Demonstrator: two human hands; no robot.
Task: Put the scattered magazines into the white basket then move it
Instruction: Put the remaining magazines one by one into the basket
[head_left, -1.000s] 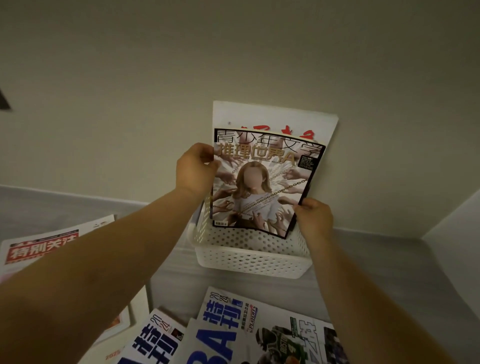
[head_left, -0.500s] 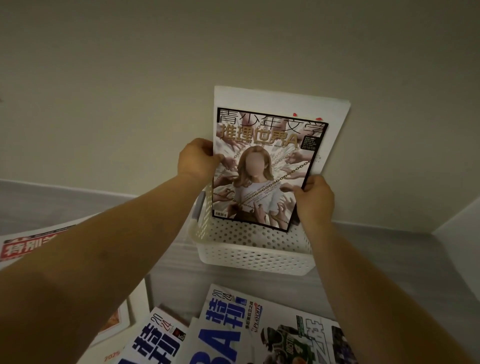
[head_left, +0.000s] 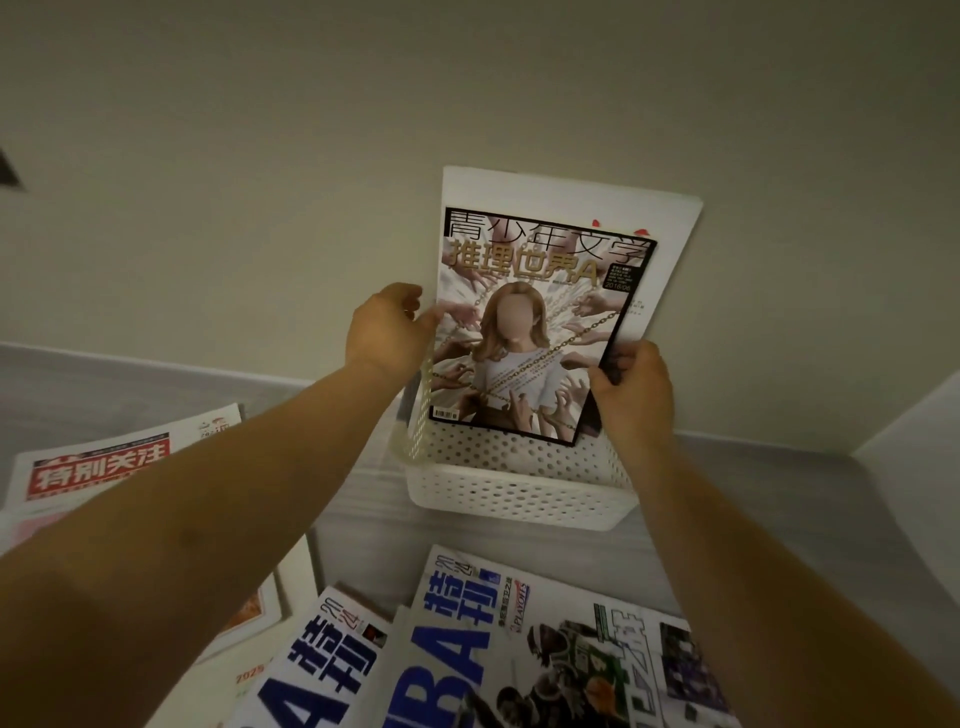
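the right hand (head_left: 631, 395) pinches the lower right edge of the illustrated magazine (head_left: 530, 332) while the left hand (head_left: 387, 332) is closed on the left rim of the white basket (head_left: 514, 488), probably to steady it so the magazine drops in upright in front of the larger white magazine (head_left: 670, 228) already standing there. the basket sits toward the tabletop's (head_left: 779, 499) far edge by the wall. its inside is hidden, and the magazines (head_left: 519, 644) left at the near edge are cut off.
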